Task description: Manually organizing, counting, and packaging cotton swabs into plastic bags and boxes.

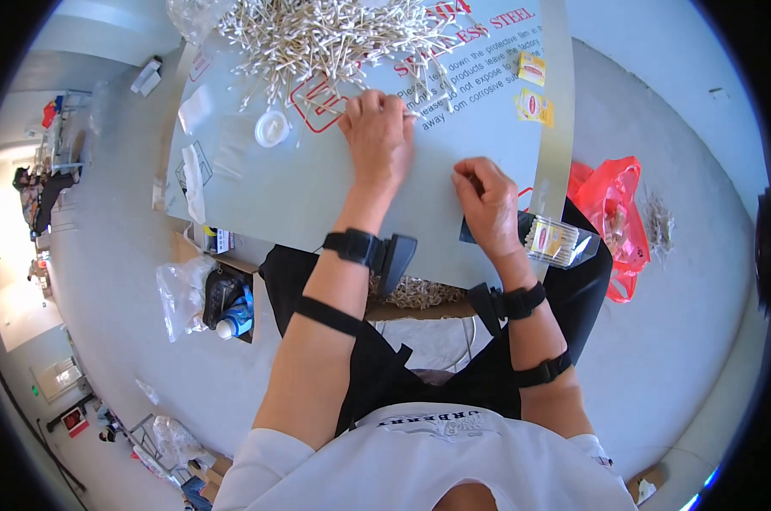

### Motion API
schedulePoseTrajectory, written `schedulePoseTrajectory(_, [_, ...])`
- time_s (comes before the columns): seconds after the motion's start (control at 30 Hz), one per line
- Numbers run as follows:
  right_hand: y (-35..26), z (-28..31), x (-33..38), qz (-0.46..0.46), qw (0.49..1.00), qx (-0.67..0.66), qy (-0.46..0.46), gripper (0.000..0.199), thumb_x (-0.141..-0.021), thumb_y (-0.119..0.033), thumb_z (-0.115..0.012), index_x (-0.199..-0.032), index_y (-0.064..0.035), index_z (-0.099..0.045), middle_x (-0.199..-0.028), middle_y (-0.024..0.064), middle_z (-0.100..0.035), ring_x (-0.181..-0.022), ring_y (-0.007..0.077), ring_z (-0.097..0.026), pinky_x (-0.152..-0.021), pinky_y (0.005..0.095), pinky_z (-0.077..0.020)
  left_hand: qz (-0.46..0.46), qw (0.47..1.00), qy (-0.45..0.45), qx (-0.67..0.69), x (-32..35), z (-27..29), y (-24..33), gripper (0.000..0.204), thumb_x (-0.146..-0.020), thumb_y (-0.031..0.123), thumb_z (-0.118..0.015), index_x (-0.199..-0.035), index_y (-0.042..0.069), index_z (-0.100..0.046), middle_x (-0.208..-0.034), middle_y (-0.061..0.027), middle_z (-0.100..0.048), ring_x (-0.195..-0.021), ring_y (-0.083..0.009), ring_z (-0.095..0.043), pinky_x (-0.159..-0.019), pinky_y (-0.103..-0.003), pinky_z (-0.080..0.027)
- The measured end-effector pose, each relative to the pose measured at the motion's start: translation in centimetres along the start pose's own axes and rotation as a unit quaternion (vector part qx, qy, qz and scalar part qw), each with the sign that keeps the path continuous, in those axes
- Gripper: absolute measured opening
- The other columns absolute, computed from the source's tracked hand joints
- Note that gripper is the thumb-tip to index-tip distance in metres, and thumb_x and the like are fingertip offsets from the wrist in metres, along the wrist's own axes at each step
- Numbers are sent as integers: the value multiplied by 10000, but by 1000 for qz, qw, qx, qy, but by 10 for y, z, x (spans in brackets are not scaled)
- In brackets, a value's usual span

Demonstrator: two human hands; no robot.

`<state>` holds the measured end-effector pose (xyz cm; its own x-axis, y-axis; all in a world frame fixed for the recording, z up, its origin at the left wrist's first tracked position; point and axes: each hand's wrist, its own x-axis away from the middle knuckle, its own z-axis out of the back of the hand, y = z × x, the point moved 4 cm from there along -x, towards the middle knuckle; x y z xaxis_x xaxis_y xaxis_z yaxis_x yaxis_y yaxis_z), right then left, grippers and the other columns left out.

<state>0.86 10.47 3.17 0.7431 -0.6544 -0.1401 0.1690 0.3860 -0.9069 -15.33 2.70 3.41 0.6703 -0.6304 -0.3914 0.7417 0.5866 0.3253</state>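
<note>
- Swab sorting at a grey sheet-metal tabletop (317, 187), judged from the layout: gathering step looks in hand, person seated, arms coming in from the lower edge.
- L hand (377, 140) reaches to the near edge of the big heap of cotton swabs (326, 38); fingers curled down onto a few loose swabs at the heap's fringe, seemingly pinching or raking them. Exact grip hidden under the knuckles, so can't tell how many it has.
- R hand (485, 200) sits apart from the heap, nearer the table's front edge, fingers drawn into a loose fist w/ thumb against them. May hold a small bundle, but can't tell; nothing shows past the fingers.
- Clear plastic box (558, 241) w/ swabs inside lies just beside the R wrist at the table's edge.
- Small white round lid (271, 129) rests left of the L hand, near the heap.
- Red plastic bag (614, 209) on the floor to the right.
- Next move, as a guess: needs a clean pinch on a few swabs, lifted w/o dragging the rest, then over toward the R hand.
</note>
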Motion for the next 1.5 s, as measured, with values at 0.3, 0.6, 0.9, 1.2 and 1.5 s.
schedulePoseTrajectory(0.3, [-10,1,-31,-4,999,40,7,387,-716,11,-716,-1088,-24,-614,-1119,124,-591,-779,233,-609,-702,330,-519,49,995,-33,86,47,33,-22,651,-642,100,-801,-1249,101,-566,-1284,-97,-503,-1188,-337,-440,-1012,-458,-352])
schedulePoseTrajectory(0.6, [-12,-26,-39,121,976,173,-45,470,-619,-87,-807,-1054,-82,-631,-1167,109,-553,-1111,330,-528,-924,422,-468,64,985,-63,145,49,33,-30,625,-636,84,-812,-1205,84,-554,-1251,-92,-492,-1188,-331,-431,-1008,-460,-346])
schedulePoseTrajectory(0.9, [-6,-20,-19,110,986,121,13,302,-685,-91,-764,-963,-76,-646,-1072,93,-589,-1024,318,-572,-849,411,-489,73,986,7,148,73,33,-22,490,-645,52,-789,-1079,62,-562,-1183,-110,-524,-1141,-358,-455,-972,-472,-359])
schedulePoseTrajectory(1.2, [6,-20,-37,30,995,92,11,61,-811,-127,-697,-856,-94,-674,-914,49,-646,-801,269,-651,-702,369,-519,82,987,43,131,74,33,-20,409,-660,41,-757,-1043,65,-613,-1145,-101,-561,-1083,-326,-485,-959,-425,-385])
schedulePoseTrajectory(1.5, [8,-21,-33,46,995,71,48,65,-813,-132,-702,-869,-102,-693,-927,43,-652,-802,263,-657,-703,357,-520,94,990,18,106,74,32,-13,312,-678,95,-777,-967,151,-671,-1099,-36,-554,-1086,-291,-478,-927,-441,-376])
